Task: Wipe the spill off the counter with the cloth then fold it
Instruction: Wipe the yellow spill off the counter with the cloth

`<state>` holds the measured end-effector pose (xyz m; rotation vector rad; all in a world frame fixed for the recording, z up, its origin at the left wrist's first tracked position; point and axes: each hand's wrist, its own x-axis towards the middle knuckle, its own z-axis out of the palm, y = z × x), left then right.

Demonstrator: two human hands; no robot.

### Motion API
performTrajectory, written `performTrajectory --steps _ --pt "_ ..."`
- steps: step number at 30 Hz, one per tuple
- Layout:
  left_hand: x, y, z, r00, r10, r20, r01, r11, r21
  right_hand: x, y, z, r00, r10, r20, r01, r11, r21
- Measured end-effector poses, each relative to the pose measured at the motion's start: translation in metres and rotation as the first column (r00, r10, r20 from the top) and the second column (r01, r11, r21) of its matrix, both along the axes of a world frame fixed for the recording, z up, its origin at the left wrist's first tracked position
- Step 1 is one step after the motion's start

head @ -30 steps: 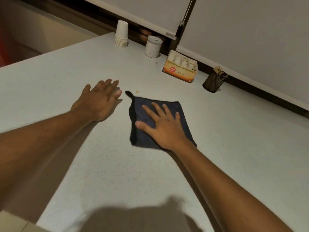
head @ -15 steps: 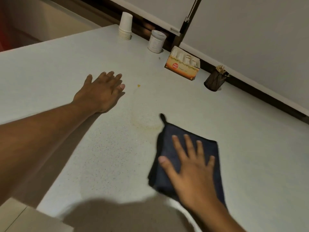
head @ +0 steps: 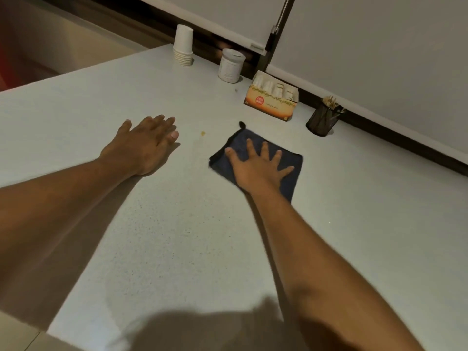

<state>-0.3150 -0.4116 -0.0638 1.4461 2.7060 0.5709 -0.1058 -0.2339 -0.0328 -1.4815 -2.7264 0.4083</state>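
A dark blue cloth [head: 291, 160] lies flat on the pale counter [head: 177, 236], with a small hanging loop at its far corner. My right hand [head: 258, 168] presses flat on the cloth, fingers spread, covering its middle. My left hand [head: 147, 143] rests palm down on the bare counter to the left of the cloth, fingers together, holding nothing. A small yellow spot of spill [head: 202, 133] shows between my left hand and the cloth.
Along the back edge stand a stack of white paper cups [head: 183, 46], a white jar [head: 230, 65], an orange box of sachets [head: 272, 100] and a black mesh holder with sticks [head: 323, 120]. The counter's left edge drops off beside my left forearm.
My right hand has slid the cloth from near me back up the counter, away from me, toward the spot. The faint ring of spill seen half a second ago is no longer visible. My left hand stayed put.
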Motion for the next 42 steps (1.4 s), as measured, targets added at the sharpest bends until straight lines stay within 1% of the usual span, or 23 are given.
performTrajectory --steps 2,4,6,7,9,11,13,15,17,19,20,23,26,28,30,33,37,39,42 --pt "-0.006 -0.005 -0.003 1.000 0.016 0.021 -0.015 1.000 -0.014 0.008 -0.041 -0.014 0.985 0.170 -0.010 -0.170 0.985 0.021" --pt "-0.004 -0.006 -0.001 1.000 0.010 0.024 -0.010 1.000 -0.012 0.052 -0.082 -0.024 0.939 0.344 -0.030 -0.341 0.937 0.079" --pt "-0.002 -0.005 0.002 1.000 0.003 0.015 -0.003 1.000 -0.009 0.110 -0.106 -0.030 0.903 0.425 -0.064 -0.414 0.901 0.129" --pt "-0.002 -0.006 0.003 1.000 0.000 0.013 0.001 1.000 -0.017 0.138 -0.106 -0.030 0.907 0.418 -0.058 -0.406 0.901 0.151" --pt "-0.001 -0.007 0.003 1.000 -0.010 0.001 0.010 0.999 -0.048 0.182 -0.078 -0.025 0.948 0.319 0.005 -0.314 0.931 0.183" --pt "0.001 -0.007 0.003 1.000 -0.025 -0.014 0.024 0.997 -0.077 0.207 -0.028 -0.014 0.987 0.140 0.077 -0.149 0.979 0.137" --pt "0.002 -0.005 0.003 0.999 -0.022 -0.026 0.020 0.996 -0.085 0.210 0.024 -0.004 0.996 -0.030 0.087 0.024 0.998 0.066" --pt "0.001 -0.004 0.002 1.000 -0.013 -0.028 0.011 0.996 -0.087 0.192 0.068 0.000 0.987 -0.147 0.071 0.146 0.989 0.024" --pt "0.000 -0.002 0.001 1.000 -0.010 -0.021 0.008 0.996 -0.084 0.156 0.101 0.001 0.972 -0.231 0.054 0.231 0.973 0.000" --pt "-0.001 -0.001 0.000 1.000 -0.002 -0.021 0.001 0.997 -0.080 0.111 0.123 0.000 0.964 -0.262 0.043 0.263 0.965 -0.012" --pt "-0.002 0.000 -0.001 1.000 0.002 -0.021 -0.004 0.997 -0.077 0.087 0.130 0.000 0.967 -0.252 0.043 0.253 0.967 -0.011" --pt "-0.003 0.001 -0.005 1.000 0.009 -0.017 -0.010 0.998 -0.068 0.020 0.133 0.000 0.989 -0.147 0.035 0.147 0.989 0.002" --pt "-0.006 0.002 -0.006 1.000 0.017 0.005 -0.017 0.998 -0.060 -0.041 0.108 -0.003 0.997 0.070 0.031 -0.071 0.997 0.014" --pt "-0.006 0.002 -0.005 1.000 0.023 0.020 -0.022 0.998 -0.051 -0.066 0.078 -0.004 0.968 0.248 0.028 -0.249 0.968 0.025" --pt "-0.005 0.002 -0.003 0.999 0.021 0.045 -0.019 0.999 -0.044 -0.065 0.049 -0.006 0.925 0.378 0.031 -0.379 0.925 0.036" --pt "-0.004 0.000 -0.001 0.998 0.016 0.068 -0.014 0.999 -0.029 -0.022 0.020 -0.005 0.889 0.458 0.030 -0.459 0.886 0.063" --pt "-0.005 -0.002 -0.001 0.998 -0.002 0.064 0.004 1.000 -0.029 0.093 -0.008 -0.007 0.906 0.423 0.022 -0.423 0.901 0.099" --pt "-0.005 -0.003 -0.002 0.999 0.002 0.050 -0.001 1.000 -0.026 0.158 -0.013 -0.009 0.942 0.333 0.047 -0.336 0.935 0.113" --pt "-0.004 -0.004 -0.004 0.999 0.005 0.032 -0.004 1.000 -0.022 0.227 0.012 -0.005 0.992 0.079 0.100 -0.088 0.992 0.092"
